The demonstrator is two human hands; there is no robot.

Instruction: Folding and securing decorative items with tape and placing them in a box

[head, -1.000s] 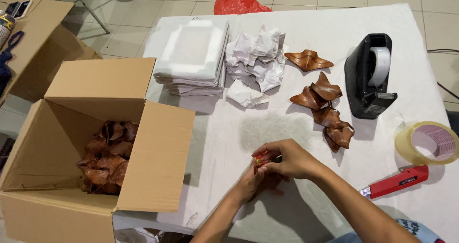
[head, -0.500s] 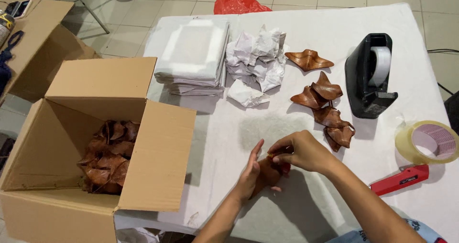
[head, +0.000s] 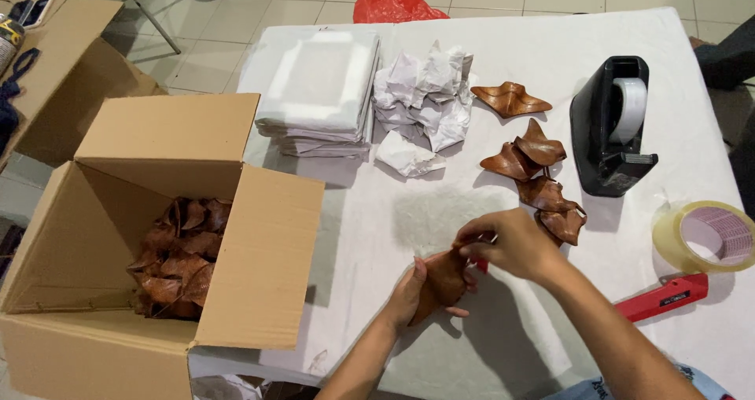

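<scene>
My left hand (head: 409, 294) cups a brown leaf-shaped leather piece (head: 443, 278) from below, just above the white table (head: 503, 345). My right hand (head: 511, 244) pinches the top of that same piece, with something small and red showing under its fingers. Several more brown leather pieces (head: 543, 180) lie in a loose row to the right of my hands, and one (head: 511, 99) lies apart further back. An open cardboard box (head: 157, 235) at the left holds a heap of the same brown pieces (head: 181, 254).
A stack of white sheets (head: 318, 89) and crumpled white paper (head: 425, 101) lie at the back. A black tape dispenser (head: 613, 125), a clear tape roll (head: 704, 235) and a red cutter (head: 661, 296) are at the right. A red bag (head: 393, 7) is on the floor.
Both hands have lifted slightly and shifted right with the brown piece; the left hand opened under it while the right moved to its top.
</scene>
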